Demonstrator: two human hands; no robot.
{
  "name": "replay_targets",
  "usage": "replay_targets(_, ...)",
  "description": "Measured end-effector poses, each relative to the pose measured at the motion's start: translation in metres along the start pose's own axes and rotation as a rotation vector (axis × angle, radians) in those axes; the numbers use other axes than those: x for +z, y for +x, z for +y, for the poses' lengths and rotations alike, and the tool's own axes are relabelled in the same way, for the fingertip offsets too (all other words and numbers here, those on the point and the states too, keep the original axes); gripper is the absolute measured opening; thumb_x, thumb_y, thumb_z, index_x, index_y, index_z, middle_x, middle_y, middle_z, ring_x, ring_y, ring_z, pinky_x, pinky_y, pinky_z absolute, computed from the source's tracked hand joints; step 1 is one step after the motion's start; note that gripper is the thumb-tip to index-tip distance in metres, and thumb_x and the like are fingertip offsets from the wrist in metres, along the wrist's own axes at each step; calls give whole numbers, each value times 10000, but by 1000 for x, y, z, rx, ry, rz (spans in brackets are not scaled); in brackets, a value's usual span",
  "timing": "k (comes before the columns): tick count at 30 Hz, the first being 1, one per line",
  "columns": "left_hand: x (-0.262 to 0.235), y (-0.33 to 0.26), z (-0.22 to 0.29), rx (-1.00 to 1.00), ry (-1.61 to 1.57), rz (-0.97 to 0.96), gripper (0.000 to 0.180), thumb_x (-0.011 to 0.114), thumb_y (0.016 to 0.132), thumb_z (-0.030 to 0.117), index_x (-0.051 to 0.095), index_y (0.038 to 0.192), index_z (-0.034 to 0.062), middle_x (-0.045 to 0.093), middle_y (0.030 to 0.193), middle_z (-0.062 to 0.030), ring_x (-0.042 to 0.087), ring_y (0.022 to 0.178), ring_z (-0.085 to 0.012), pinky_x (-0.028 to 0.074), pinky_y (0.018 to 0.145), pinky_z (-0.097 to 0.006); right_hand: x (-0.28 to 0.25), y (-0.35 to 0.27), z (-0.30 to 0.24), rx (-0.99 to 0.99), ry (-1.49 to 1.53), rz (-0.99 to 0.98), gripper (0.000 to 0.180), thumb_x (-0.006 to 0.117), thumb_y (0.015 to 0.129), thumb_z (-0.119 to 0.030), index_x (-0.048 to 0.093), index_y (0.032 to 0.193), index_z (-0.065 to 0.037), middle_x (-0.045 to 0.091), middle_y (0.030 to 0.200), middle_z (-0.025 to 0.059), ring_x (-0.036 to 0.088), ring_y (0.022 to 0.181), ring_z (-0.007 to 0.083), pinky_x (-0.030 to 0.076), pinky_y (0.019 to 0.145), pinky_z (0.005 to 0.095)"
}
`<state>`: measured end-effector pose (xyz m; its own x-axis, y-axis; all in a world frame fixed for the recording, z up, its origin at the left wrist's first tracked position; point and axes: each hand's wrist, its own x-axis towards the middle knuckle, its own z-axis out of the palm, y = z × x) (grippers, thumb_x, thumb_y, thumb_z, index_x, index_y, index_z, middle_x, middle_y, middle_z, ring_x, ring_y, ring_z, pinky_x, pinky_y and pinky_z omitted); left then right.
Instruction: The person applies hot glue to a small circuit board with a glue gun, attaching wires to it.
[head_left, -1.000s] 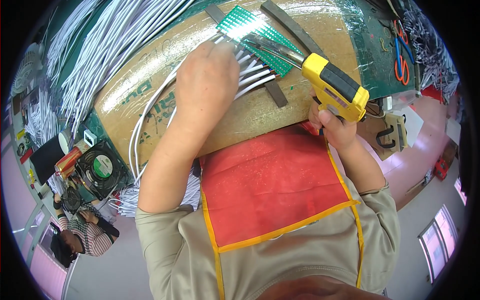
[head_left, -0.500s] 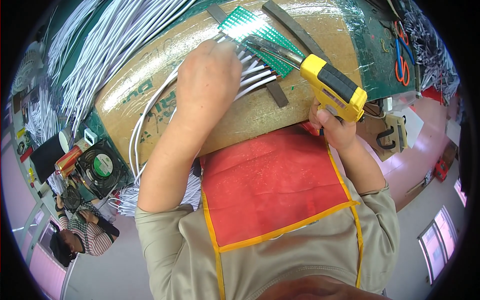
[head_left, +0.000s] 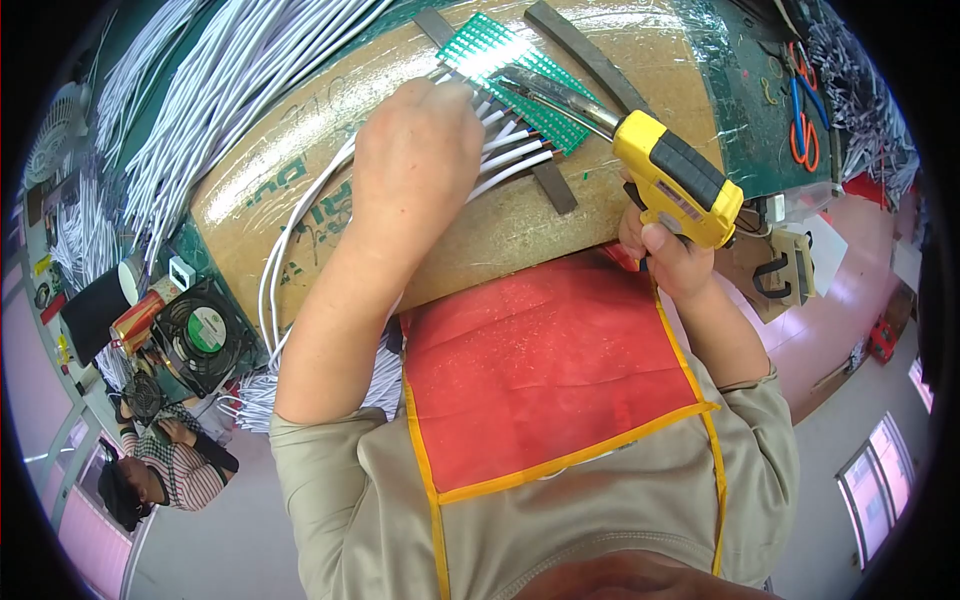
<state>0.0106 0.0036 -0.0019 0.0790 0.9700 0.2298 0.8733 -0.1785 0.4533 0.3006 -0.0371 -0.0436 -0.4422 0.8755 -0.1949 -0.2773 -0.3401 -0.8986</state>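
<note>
Yellow gun (head_left: 678, 178) shifted right, partly hiding green board (head_left: 478, 42) (tools (head_left: 796, 104) beyond).

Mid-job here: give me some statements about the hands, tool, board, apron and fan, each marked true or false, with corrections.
1. The right hand grips the yellow tool. True.
2. The left hand rests on the apron. False: it is at the white cables.
3. The tool's metal nose overlaps the green board in view. True.
4. The black fan is at the right. False: it is at the left.
5. The apron is red with yellow edging. True.
</note>
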Motion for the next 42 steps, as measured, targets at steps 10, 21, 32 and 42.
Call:
replay_targets(10, 0, 0, -1, 1, -4, 8, 110, 625, 874, 118, 649, 825, 23, 633, 807, -190, 643, 781, -398, 529, 717, -505, 8, 0, 1, 18, -141, 101, 656, 755, 886, -298, 482, 1375, 42, 463, 740, 14, 421, 620, 111, 358, 567, 273)
replay_targets(21, -4, -1, 0, -57, 73, -57, 172, 644, 895, 145, 740, 980, 31, 693, 914, -164, 676, 879, -355, 534, 804, -445, 11, 2, -3, 40, -64, 97, 641, 744, 890, -293, 479, 1376, 29, 459, 736, 14, 424, 620, 115, 363, 572, 274)
replay_targets(32, -14, -11, 8, -62, 172, -148, 117, 672, 899, 187, 758, 922, 112, 705, 824, -115, 684, 787, -343, 549, 725, -440, 10, 1, -3, 43, -53, 100, 665, 762, 887, -319, 483, 1383, 23, 465, 738, 15, 439, 626, 114, 378, 576, 269)
replay_targets(42, -12, -5, -2, -174, 80, -210, 211, 666, 919, 241, 778, 953, 65, 722, 946, -165, 685, 878, -372, 543, 801, -455, 3, -4, 3, -1, -84, 97, 672, 765, 890, -329, 482, 1385, 27, 466, 735, 15, 438, 616, 118, 380, 570, 270)
